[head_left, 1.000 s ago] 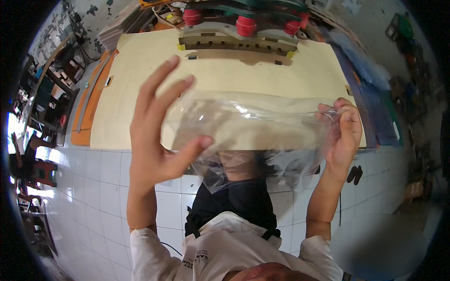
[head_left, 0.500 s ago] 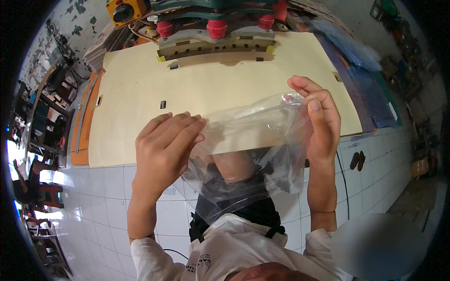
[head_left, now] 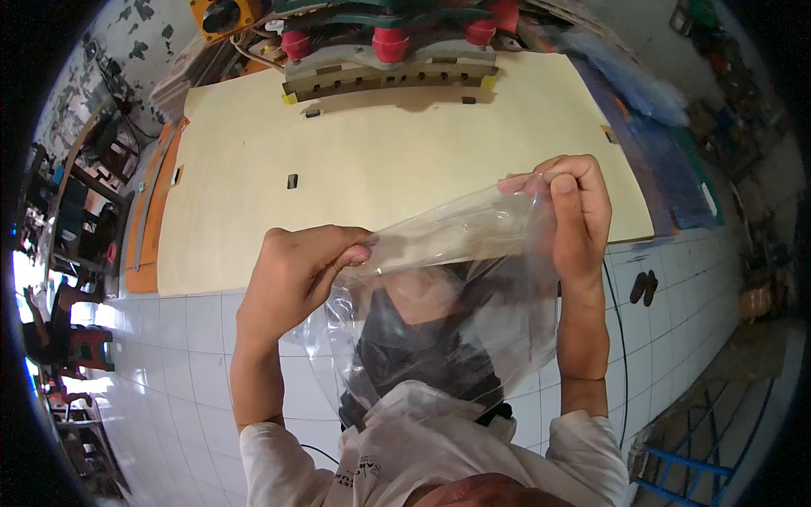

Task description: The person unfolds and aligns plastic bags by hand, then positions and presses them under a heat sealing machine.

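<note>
A clear, limp plastic sheet [head_left: 456, 313], perhaps a bag, is stretched between my two hands over my lap, in front of the table's near edge. My left hand [head_left: 308, 262] pinches its left upper corner between thumb and fingers. At the right upper corner, my right hand [head_left: 579, 211] grips the plastic, thumb upright and fingers curled over it; some fingertips show through the film. The upper edge runs taut, rising to the right, while the rest hangs in folds. My legs and shirt are visible through it.
A cream board [head_left: 380, 160] covers the table, with small dark pieces [head_left: 292, 181] on it. At its far side stands a machine [head_left: 389, 72] with red knobs. Clear plastic sheets [head_left: 634, 84] lie at the right. A blue metal frame [head_left: 701, 465] is on the lower right floor.
My left hand has turned and closed into a pinch, its fingers no longer spread flat. My right fingers have curled down over the plastic. The sheet hangs wider and its upper edge is tauter.
</note>
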